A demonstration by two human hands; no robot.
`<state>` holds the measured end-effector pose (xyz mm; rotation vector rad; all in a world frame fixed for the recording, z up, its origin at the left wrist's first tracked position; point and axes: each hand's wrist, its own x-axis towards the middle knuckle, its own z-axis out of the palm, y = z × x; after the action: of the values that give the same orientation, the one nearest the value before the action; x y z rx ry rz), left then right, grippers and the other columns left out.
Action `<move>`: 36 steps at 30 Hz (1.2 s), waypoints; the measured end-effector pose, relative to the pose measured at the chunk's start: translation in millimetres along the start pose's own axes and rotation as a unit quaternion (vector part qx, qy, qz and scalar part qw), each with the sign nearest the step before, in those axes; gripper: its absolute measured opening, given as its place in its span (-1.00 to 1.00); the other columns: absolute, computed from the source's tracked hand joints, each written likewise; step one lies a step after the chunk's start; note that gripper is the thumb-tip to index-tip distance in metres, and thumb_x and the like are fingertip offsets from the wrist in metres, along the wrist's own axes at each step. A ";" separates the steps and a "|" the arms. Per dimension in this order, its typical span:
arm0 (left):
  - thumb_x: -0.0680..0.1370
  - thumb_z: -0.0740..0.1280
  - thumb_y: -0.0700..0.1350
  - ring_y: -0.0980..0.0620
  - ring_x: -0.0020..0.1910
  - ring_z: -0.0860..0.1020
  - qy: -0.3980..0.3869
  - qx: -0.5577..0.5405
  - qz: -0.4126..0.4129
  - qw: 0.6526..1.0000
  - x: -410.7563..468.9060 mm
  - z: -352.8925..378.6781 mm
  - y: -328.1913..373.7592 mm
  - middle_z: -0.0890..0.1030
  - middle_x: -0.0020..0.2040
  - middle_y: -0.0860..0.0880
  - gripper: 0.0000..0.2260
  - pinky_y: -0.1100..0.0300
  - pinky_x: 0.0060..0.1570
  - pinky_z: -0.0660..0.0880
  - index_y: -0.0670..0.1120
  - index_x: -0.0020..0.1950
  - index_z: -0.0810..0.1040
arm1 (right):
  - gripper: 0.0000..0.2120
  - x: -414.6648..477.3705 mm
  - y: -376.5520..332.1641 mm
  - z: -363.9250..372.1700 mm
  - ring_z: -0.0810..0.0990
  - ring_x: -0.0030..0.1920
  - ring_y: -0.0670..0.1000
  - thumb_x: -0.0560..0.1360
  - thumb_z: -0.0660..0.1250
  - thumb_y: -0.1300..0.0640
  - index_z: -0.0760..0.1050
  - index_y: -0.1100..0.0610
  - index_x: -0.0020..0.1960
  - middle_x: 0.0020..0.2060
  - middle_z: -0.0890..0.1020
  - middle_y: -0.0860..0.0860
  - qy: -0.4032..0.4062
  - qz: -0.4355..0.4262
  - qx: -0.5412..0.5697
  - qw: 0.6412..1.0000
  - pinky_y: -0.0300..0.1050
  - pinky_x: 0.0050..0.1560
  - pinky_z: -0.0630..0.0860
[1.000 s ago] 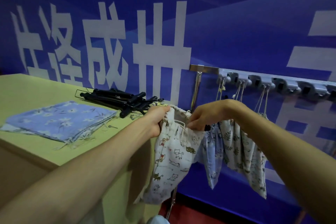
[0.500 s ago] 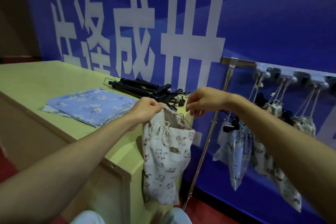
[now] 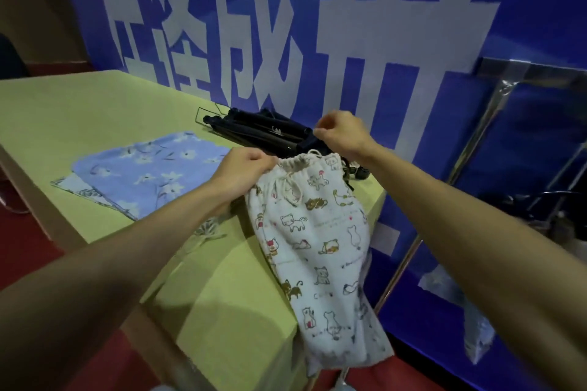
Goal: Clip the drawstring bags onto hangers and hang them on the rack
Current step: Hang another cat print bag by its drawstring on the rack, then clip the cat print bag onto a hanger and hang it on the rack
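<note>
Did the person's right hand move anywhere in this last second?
Yes. The right hand has lifted off the mouth of the cat-print bag and gone left, away from the rack, to the end of the black hangers on the table.

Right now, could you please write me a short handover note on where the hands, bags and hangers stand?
The left hand grips the top hem of the cat-print bag, which hangs down past the corner of the table.
The right hand, fingers curled, is at the black hangers piled on the table; whether it grips one is unclear.
The blue floral bags lie flat on the table.
The rack stands at right, with a blurred bag below it.
Left to do: clip the cat-print bag to a hanger, hang it, then do the floral ones.
</note>
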<state>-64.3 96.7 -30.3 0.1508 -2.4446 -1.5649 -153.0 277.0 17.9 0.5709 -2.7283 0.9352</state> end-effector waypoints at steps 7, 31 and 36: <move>0.52 0.39 -0.10 -0.05 -0.19 0.65 -0.003 -0.093 -0.055 0.994 12.9 14.3 -25.3 0.71 -0.19 -0.13 -0.82 0.07 -0.07 0.58 -0.18 -0.18 0.68 | -0.63 63.4 21.2 49.7 0.48 0.19 0.16 0.54 0.31 0.16 0.35 0.21 0.30 0.24 0.47 0.17 -0.003 0.007 -0.070 0.997 0.03 0.18 0.46; 0.55 0.38 -0.08 -0.08 -0.25 0.68 -0.081 -0.125 -0.090 0.985 17.9 -3.6 1.2 0.72 -0.22 -0.13 -0.80 0.11 -0.12 0.59 -0.18 -0.16 0.66 | -0.71 91.9 -26.4 19.8 0.52 0.09 0.18 0.53 0.30 0.05 0.47 0.21 0.16 0.08 0.56 0.15 0.142 -0.109 -0.336 0.925 0.06 0.26 0.25; 0.55 0.26 0.11 -0.09 -0.21 0.46 -0.049 -0.129 -0.015 0.990 6.0 5.6 40.8 0.48 -0.17 -0.09 -0.74 0.03 -0.10 0.46 -0.07 -0.13 0.48 | -0.65 57.8 -46.2 -28.1 0.48 0.13 0.21 0.53 0.30 0.04 0.39 0.21 0.22 0.12 0.53 0.17 0.199 -0.132 -0.332 0.913 0.07 0.19 0.28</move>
<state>-69.9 117.7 5.2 0.0655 -2.2910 -1.9252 -184.1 244.0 82.8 0.5140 -2.3020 0.0201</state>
